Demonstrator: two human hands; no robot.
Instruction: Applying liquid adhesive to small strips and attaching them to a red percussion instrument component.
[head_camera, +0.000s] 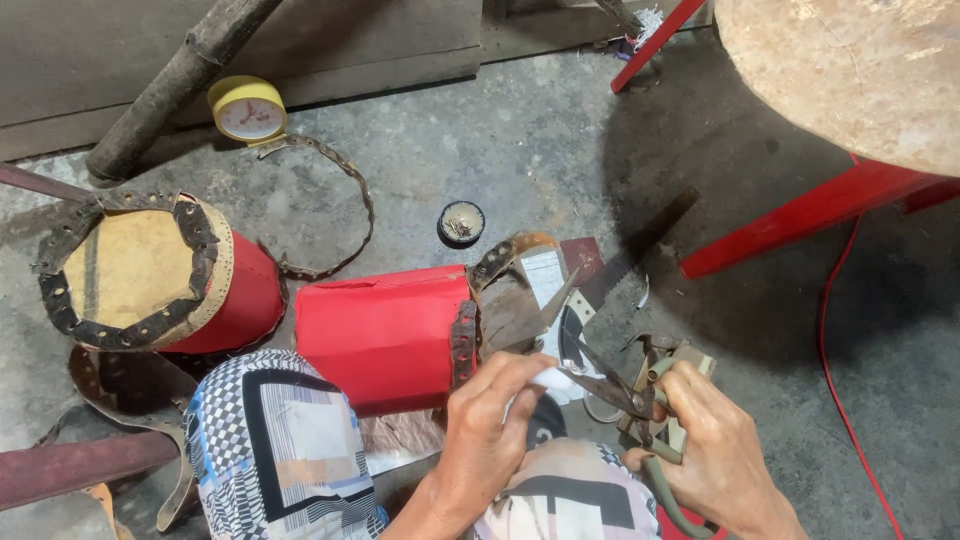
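1. Head view: left hand (487, 420) pinches a white scrap (553, 377) between thumb and fingertips, fingers narrow and closed on it.
2. Right hand (712, 450) is wrapped around the handles of the shears (610, 385), fingers curled tight; the blades stand slightly parted, their tips meeting the scrap's edge at 3 o'clock of the left fingertips.
3. To cut well, I judge the scrap should be held taut, fingertips clear of the blades, with short bites near the pivot.
4. At 10 o'clock of the hands a red drum (385, 335) lies on its side, its punched leather rim (464, 343) facing the hands.
5. At 9 o'clock a second drum (150, 275) stands, skin up.
6. At 12 o'clock sits a small tin (461, 222); farther, at 11 o'clock, a yellow clock (247, 110) and a leather hoop (340, 215).
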